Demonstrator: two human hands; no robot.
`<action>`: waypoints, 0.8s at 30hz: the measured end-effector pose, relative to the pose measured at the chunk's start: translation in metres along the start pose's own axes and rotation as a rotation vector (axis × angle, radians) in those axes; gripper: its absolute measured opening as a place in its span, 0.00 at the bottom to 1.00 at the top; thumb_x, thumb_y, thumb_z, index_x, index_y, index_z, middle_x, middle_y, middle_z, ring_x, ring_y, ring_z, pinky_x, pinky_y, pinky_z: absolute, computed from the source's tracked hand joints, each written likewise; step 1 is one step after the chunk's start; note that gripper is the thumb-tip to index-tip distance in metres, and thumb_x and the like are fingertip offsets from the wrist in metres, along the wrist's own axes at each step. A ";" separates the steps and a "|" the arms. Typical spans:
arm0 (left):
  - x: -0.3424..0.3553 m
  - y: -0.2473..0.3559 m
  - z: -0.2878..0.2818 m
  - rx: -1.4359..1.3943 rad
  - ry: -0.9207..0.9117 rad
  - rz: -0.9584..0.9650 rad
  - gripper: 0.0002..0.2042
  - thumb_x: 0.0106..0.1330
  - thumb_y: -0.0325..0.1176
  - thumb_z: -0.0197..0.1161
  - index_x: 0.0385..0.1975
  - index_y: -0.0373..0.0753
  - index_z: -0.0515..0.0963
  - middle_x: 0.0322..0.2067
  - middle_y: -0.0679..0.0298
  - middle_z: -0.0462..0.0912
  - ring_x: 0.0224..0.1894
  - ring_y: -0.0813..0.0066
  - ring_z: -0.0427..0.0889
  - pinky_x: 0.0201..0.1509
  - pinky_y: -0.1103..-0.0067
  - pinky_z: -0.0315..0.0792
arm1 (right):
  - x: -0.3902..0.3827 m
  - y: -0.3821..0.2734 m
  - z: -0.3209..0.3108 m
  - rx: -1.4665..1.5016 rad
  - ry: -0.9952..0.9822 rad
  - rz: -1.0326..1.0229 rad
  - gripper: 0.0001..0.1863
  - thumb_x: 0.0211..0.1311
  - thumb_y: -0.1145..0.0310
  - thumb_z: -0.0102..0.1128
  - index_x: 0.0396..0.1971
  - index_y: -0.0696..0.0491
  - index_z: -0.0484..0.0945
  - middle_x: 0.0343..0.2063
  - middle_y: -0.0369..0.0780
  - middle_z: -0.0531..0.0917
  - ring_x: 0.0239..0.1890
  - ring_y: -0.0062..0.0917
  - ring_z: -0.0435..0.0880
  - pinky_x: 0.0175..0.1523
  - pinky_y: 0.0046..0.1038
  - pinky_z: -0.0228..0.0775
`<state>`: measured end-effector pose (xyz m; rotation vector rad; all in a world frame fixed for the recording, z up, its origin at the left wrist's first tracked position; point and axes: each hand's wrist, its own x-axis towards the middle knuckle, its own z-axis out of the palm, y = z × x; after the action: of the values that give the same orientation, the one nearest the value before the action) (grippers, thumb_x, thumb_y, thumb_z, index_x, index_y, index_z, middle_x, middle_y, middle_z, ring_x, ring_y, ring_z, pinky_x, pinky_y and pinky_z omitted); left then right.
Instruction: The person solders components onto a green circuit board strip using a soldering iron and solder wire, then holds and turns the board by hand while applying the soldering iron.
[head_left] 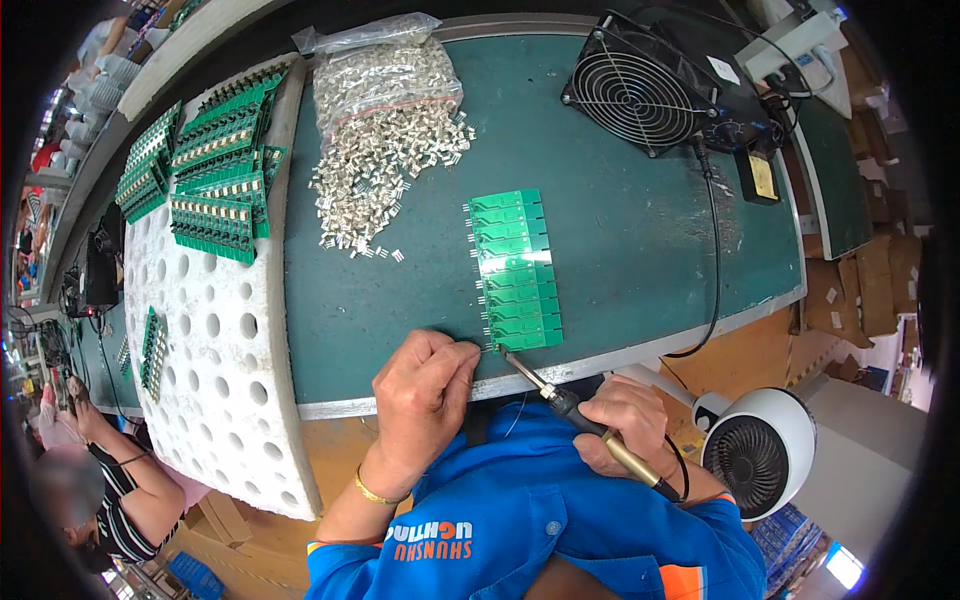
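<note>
A green circuit board panel (515, 270) lies on the green mat, with small metal connector pins sticking out along its left edge. My right hand (627, 425) grips a soldering iron (590, 422). The iron's tip touches or nearly touches the panel's near-left corner. Beside that same corner, my left hand (428, 388) is closed in a pinch; what its fingertips hold is too small to make out. A thin pale strand (517, 414) shows against my blue clothing between the hands. Loose metal connectors (365, 180) spill from a clear plastic bag (390, 85) behind my left hand.
Stacked circuit boards (215, 160) rest on a white perforated foam slab (215, 330) at the left. A black fan (640, 90) stands at the far right, its cable (717, 250) crossing the bench edge. A white fan (752, 460) stands near my right arm. Another person (130, 480) sits at far left.
</note>
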<state>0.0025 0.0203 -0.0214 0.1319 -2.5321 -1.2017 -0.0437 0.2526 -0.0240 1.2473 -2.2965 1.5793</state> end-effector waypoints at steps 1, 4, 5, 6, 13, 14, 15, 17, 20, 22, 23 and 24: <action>0.000 0.000 0.000 0.000 0.000 -0.001 0.07 0.51 0.19 0.69 0.29 0.36 0.82 0.25 0.60 0.79 0.27 0.64 0.80 0.30 0.74 0.75 | 0.000 0.001 0.000 -0.002 -0.006 -0.014 0.19 0.58 0.58 0.71 0.35 0.58 0.75 0.18 0.39 0.78 0.17 0.28 0.77 0.21 0.27 0.68; 0.001 0.000 0.000 0.015 -0.020 -0.003 0.07 0.51 0.19 0.69 0.29 0.36 0.83 0.25 0.60 0.79 0.27 0.64 0.81 0.30 0.74 0.75 | 0.000 0.000 -0.001 -0.024 -0.026 -0.044 0.19 0.57 0.59 0.71 0.35 0.58 0.75 0.18 0.39 0.78 0.17 0.28 0.77 0.22 0.27 0.68; 0.001 0.000 0.000 0.016 -0.018 0.001 0.07 0.51 0.19 0.69 0.29 0.36 0.83 0.25 0.60 0.79 0.28 0.64 0.81 0.30 0.74 0.75 | 0.001 -0.001 -0.001 -0.044 -0.040 -0.063 0.19 0.57 0.59 0.72 0.35 0.58 0.75 0.18 0.39 0.78 0.17 0.28 0.77 0.22 0.27 0.68; 0.001 0.000 0.001 0.017 -0.017 0.007 0.07 0.51 0.19 0.69 0.29 0.36 0.83 0.25 0.60 0.79 0.28 0.64 0.81 0.30 0.73 0.75 | 0.001 -0.001 0.000 -0.044 -0.039 -0.062 0.19 0.57 0.59 0.72 0.35 0.58 0.75 0.18 0.39 0.78 0.17 0.28 0.77 0.22 0.27 0.68; 0.004 0.002 0.002 0.015 -0.021 0.005 0.06 0.51 0.19 0.68 0.29 0.35 0.82 0.25 0.59 0.79 0.27 0.63 0.80 0.30 0.73 0.75 | 0.002 0.000 0.000 -0.036 -0.039 -0.083 0.18 0.56 0.62 0.72 0.36 0.58 0.75 0.19 0.39 0.78 0.18 0.28 0.78 0.22 0.27 0.69; 0.003 0.001 0.002 0.014 -0.015 -0.003 0.06 0.53 0.19 0.68 0.29 0.35 0.81 0.26 0.59 0.79 0.27 0.65 0.79 0.29 0.75 0.74 | 0.003 0.000 0.000 -0.029 -0.036 -0.086 0.17 0.56 0.63 0.72 0.36 0.59 0.75 0.19 0.39 0.78 0.18 0.28 0.78 0.22 0.27 0.69; 0.002 0.001 0.001 0.013 -0.010 -0.011 0.06 0.54 0.18 0.68 0.30 0.34 0.81 0.26 0.58 0.79 0.26 0.67 0.78 0.29 0.76 0.73 | 0.003 0.000 -0.001 -0.029 -0.035 -0.086 0.17 0.56 0.63 0.72 0.36 0.59 0.75 0.19 0.39 0.78 0.18 0.28 0.78 0.22 0.27 0.69; 0.001 0.000 -0.001 0.008 0.009 -0.019 0.05 0.55 0.18 0.67 0.30 0.34 0.80 0.27 0.58 0.78 0.26 0.67 0.78 0.29 0.77 0.72 | 0.002 0.001 -0.004 0.033 -0.028 -0.096 0.16 0.57 0.65 0.70 0.36 0.59 0.75 0.19 0.40 0.78 0.17 0.28 0.77 0.22 0.27 0.68; -0.003 0.000 -0.003 -0.003 0.033 -0.030 0.05 0.56 0.18 0.67 0.30 0.33 0.78 0.27 0.58 0.78 0.26 0.68 0.77 0.28 0.77 0.71 | 0.002 0.001 -0.006 0.033 0.007 -0.099 0.15 0.57 0.66 0.69 0.36 0.60 0.75 0.19 0.40 0.79 0.16 0.29 0.77 0.21 0.28 0.67; -0.004 -0.001 -0.003 -0.009 0.039 -0.032 0.05 0.57 0.18 0.67 0.30 0.33 0.78 0.27 0.58 0.77 0.26 0.69 0.77 0.28 0.78 0.71 | 0.004 0.001 -0.007 0.036 -0.003 -0.090 0.15 0.57 0.66 0.69 0.35 0.60 0.75 0.19 0.40 0.79 0.16 0.29 0.77 0.21 0.28 0.67; -0.005 -0.001 -0.003 -0.014 0.045 -0.039 0.05 0.57 0.18 0.66 0.29 0.33 0.78 0.27 0.58 0.77 0.26 0.69 0.77 0.28 0.78 0.71 | 0.005 0.002 -0.007 0.038 -0.014 -0.083 0.14 0.57 0.66 0.69 0.34 0.60 0.75 0.19 0.41 0.79 0.16 0.29 0.77 0.21 0.28 0.67; -0.005 -0.002 -0.002 -0.020 0.051 -0.045 0.05 0.57 0.18 0.66 0.29 0.33 0.77 0.27 0.58 0.77 0.27 0.69 0.77 0.28 0.78 0.71 | 0.006 0.002 -0.006 0.039 -0.016 -0.084 0.14 0.57 0.66 0.69 0.34 0.60 0.75 0.19 0.41 0.79 0.16 0.29 0.77 0.21 0.28 0.67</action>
<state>0.0082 0.0188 -0.0228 0.2133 -2.4850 -1.2241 -0.0516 0.2544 -0.0194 1.3511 -2.2014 1.5990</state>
